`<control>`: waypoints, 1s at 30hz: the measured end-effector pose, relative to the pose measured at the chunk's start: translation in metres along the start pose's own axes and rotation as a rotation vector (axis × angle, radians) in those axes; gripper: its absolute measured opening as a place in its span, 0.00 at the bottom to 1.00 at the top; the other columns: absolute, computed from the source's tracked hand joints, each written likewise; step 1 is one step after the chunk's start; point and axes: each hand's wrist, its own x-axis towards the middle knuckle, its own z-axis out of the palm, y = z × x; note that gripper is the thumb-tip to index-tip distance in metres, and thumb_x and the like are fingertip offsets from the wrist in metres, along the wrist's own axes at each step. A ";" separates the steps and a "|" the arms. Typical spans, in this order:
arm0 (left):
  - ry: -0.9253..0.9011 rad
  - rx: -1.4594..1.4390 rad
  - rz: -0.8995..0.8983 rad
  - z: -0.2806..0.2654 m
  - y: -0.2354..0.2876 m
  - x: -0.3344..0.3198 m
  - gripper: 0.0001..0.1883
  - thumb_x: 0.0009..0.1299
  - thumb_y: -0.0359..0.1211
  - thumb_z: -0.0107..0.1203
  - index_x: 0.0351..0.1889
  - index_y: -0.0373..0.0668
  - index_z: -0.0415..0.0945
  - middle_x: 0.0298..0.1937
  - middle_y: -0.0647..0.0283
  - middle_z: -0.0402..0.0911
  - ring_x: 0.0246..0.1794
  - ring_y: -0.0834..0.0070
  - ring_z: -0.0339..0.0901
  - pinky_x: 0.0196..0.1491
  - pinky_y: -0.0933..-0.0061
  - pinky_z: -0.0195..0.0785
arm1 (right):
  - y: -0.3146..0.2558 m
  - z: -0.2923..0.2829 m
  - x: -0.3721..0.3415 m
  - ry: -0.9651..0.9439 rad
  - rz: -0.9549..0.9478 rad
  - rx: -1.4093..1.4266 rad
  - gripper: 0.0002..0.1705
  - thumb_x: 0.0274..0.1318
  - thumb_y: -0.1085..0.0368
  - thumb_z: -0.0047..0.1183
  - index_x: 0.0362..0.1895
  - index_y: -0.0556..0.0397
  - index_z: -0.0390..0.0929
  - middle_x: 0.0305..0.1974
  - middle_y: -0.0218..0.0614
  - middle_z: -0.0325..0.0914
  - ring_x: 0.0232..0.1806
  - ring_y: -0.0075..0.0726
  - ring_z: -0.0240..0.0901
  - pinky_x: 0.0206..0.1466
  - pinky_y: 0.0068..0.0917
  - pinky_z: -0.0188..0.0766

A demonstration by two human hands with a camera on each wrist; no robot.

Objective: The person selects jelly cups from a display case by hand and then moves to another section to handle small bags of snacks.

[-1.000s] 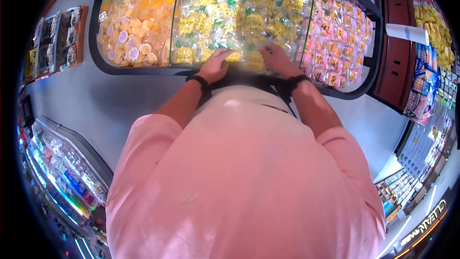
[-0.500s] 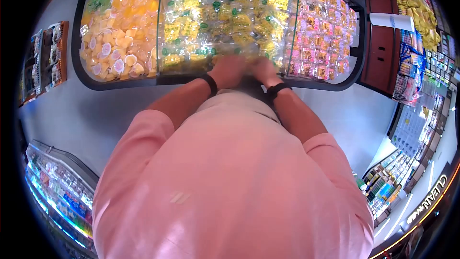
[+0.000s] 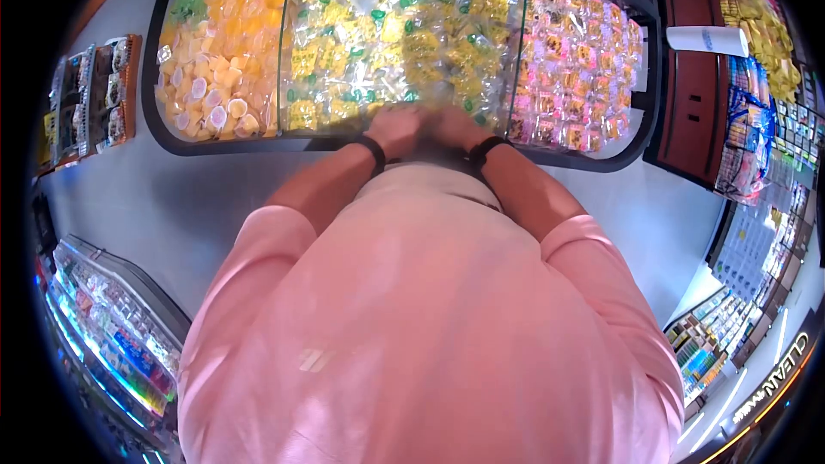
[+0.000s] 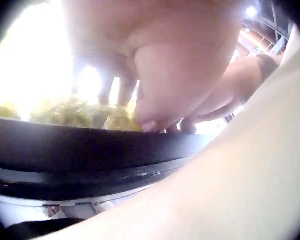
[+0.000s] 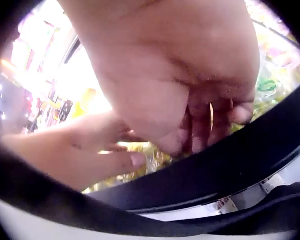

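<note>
Both bare hands reach over the front rim of a display bin, close together in the head view. My left hand [image 3: 397, 129] has its fingers down among clear packets with yellow contents and green marks [image 3: 352, 51]. In the right wrist view its thumb lies straight over the packets. Just to its right is my right hand [image 3: 455, 131], blurred in the head view. From its own wrist view, the fingers [image 5: 200, 132] point down behind the black rim [image 5: 190, 175], their tips hidden; I cannot tell whether they pinch a packet.
Glass dividers [image 3: 516, 60] part the yellow packets from orange and pale jelly cups [image 3: 219, 77] on the left and pink packets [image 3: 576, 60] on the right. A white roll-shaped thing [image 3: 706, 40] juts out at right. Shelves of goods [image 3: 94, 99] stand at left.
A second ago the hands were apart over the packets; both have come inward and back until side by side at the front rim. The view has shifted slightly.
</note>
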 end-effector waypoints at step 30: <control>0.434 -0.245 -0.578 0.064 0.119 -0.050 0.33 0.75 0.37 0.49 0.77 0.41 0.55 0.77 0.47 0.59 0.81 0.50 0.48 0.77 0.42 0.42 | -0.012 -0.173 0.077 0.026 0.312 -0.298 0.37 0.46 0.54 0.67 0.58 0.63 0.75 0.59 0.53 0.78 0.65 0.60 0.70 0.68 0.44 0.67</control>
